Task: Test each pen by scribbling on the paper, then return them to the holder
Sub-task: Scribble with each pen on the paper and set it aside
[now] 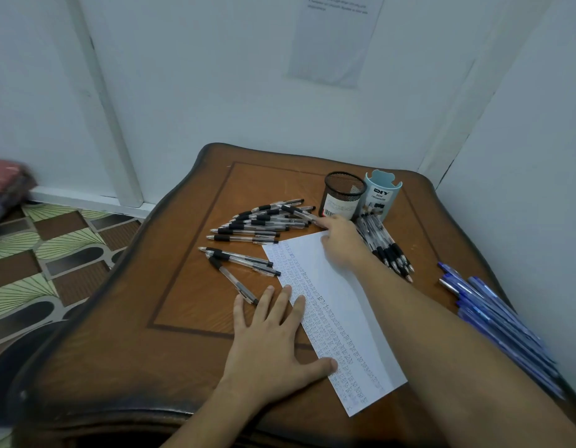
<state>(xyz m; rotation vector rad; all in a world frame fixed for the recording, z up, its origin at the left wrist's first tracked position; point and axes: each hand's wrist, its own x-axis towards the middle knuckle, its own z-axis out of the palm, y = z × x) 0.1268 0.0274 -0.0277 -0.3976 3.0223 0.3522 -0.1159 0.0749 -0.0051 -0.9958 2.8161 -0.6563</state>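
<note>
Pens [260,223] lie fanned on the table [183,302] beside the mesh holder [343,197], just past the paper [345,318]. My left hand [273,337] presses flat, fingers spread, on the paper's edge. My right hand [341,242] touches the pile, but its back hides whether its fingers hold a pen.

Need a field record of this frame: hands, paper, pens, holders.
paper: scribble rows down left side, rest blank
mesh holder: black, upright, no pens showing above rim
blue organizer: upright, right of mesh holder
far pile: clear black-sleeved pens, left of mesh holder
loose pens: three, by paper's left edge
left hand: flat, fingers spread, pressing paper's left edge
right hand: fingertip at a far pile pen; pinch unclear
bundle: similar pens, right of right hand
blue pens: heap at right edge of table
</note>
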